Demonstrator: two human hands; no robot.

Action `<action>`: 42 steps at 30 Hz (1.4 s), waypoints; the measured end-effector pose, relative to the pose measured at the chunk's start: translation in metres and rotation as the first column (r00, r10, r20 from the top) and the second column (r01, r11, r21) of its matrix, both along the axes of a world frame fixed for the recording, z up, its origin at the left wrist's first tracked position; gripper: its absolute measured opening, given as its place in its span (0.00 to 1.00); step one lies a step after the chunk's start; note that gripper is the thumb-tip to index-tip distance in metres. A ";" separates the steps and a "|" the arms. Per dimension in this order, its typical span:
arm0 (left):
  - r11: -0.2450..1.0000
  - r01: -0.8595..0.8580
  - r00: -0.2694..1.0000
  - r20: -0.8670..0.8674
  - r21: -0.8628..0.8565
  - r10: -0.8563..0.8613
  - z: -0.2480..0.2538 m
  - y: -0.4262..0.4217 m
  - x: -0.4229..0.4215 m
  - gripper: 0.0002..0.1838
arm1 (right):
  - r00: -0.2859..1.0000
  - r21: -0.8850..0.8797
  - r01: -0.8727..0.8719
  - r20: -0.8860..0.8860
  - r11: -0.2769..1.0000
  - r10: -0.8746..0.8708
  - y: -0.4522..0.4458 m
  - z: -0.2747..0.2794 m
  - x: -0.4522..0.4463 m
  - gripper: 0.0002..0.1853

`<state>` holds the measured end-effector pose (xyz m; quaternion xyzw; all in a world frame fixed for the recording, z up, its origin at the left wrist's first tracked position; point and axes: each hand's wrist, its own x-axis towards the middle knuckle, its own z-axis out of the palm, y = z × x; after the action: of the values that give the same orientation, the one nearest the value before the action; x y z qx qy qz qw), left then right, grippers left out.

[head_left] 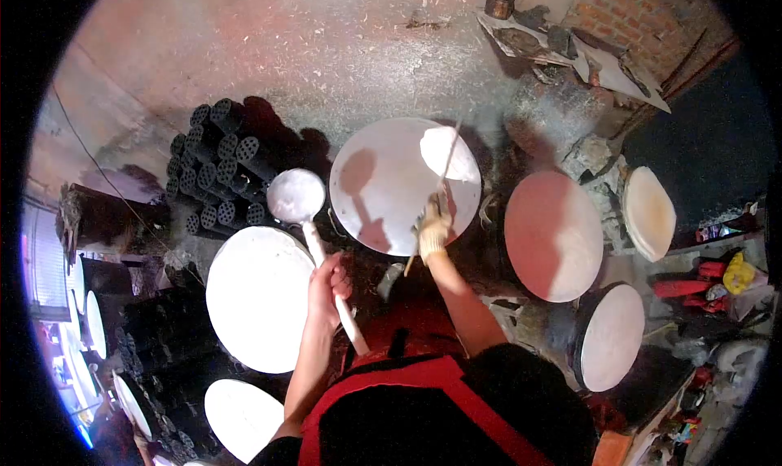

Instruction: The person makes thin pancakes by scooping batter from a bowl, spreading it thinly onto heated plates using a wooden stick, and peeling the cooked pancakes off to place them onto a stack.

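Observation:
My left hand (330, 280) is wrapped round the pale, long handle of a ladle (296, 195), whose round bowl looks coated or filled with something white. The bowl hangs left of a round, flat griddle (391, 191) and casts a shadow on it. Over the griddle's near right edge, my right hand (435, 228), in a cream glove, is closed on a thin stick (413, 254). Its far end crosses a bright white patch (440, 144) at the griddle's upper right. Whether that patch is batter or a lifted sheet I cannot tell.
Black honeycomb coal briquettes (224, 169) are stacked at the left. White discs stand near me: a large one (259, 299) on the left, a partly shaded one (554, 236) on the right, and several others. Behind the griddle rises a scuffed wall (326, 50). A cluttered ledge (570, 54) juts out at upper right.

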<state>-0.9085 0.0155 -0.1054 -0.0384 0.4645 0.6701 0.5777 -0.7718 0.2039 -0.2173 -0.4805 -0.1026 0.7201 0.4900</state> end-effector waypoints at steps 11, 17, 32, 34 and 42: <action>0.999 -0.033 0.998 0.054 -0.018 0.034 -0.028 -0.066 -0.014 0.05 | 0.768 0.030 -0.522 0.452 0.852 0.454 -0.014 0.020 0.072 0.18; 0.986 -0.090 0.978 -0.197 -0.141 0.061 -0.028 -0.085 0.006 0.07 | 0.690 0.102 -0.467 0.664 0.879 0.289 -0.001 -0.017 0.074 0.16; 0.913 -0.346 0.912 -0.307 -0.217 0.273 -0.049 -0.093 0.066 0.12 | 0.778 0.085 -0.605 0.277 0.792 0.565 0.070 0.008 0.129 0.15; 0.898 -0.369 0.909 -0.294 -0.239 0.295 -0.041 -0.087 0.084 0.13 | 0.707 0.265 -0.692 0.439 0.672 0.554 0.100 -0.044 0.104 0.20; 0.854 -0.430 0.896 -0.253 -0.294 0.364 -0.049 -0.073 0.124 0.14 | 0.229 0.085 -0.973 0.283 0.213 0.932 0.097 0.033 0.117 0.20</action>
<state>-0.7848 -0.0577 -0.1545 -0.1704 0.6081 0.6845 0.3642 -0.6545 0.3006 -0.1845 -0.3100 -0.5051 0.8053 -0.0135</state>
